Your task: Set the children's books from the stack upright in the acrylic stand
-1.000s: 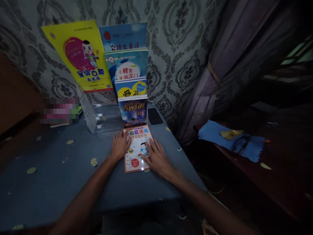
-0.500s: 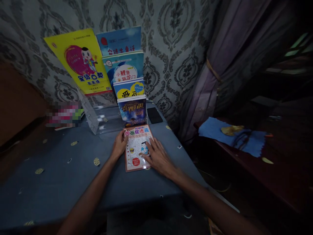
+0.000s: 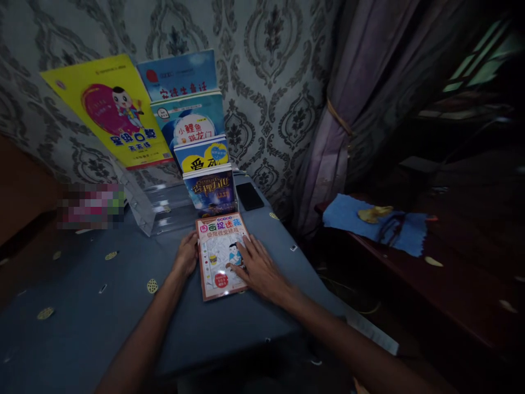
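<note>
A picture puzzle book (image 3: 219,251) with a white and reddish cover lies on the blue-grey tablecloth, in front of a clear plastic book stand (image 3: 141,210). Against its left edge is my left hand (image 3: 187,254), its fingers curled in at the edge and their tips partly hidden. My right hand (image 3: 260,268) rests on the right side of the cover with fingers spread and thumb reaching across it. Upright in the stand are several books, among them a yellow workbook (image 3: 109,112), a teal book (image 3: 191,120) and a dark purple-blue book (image 3: 211,191).
A black phone (image 3: 250,196) lies right of the stand. Left of it sits a blurred-out pink item (image 3: 90,205). A tied purple curtain (image 3: 338,117) hangs by the patterned wall. On a dark red surface (image 3: 414,284) at right lies a blue cloth (image 3: 340,216) with peel-like scraps.
The view has shifted, so the stand and book appear further left and lower. My left fingers have slid off the cover to its left edge. My right hand remains on the cover.
</note>
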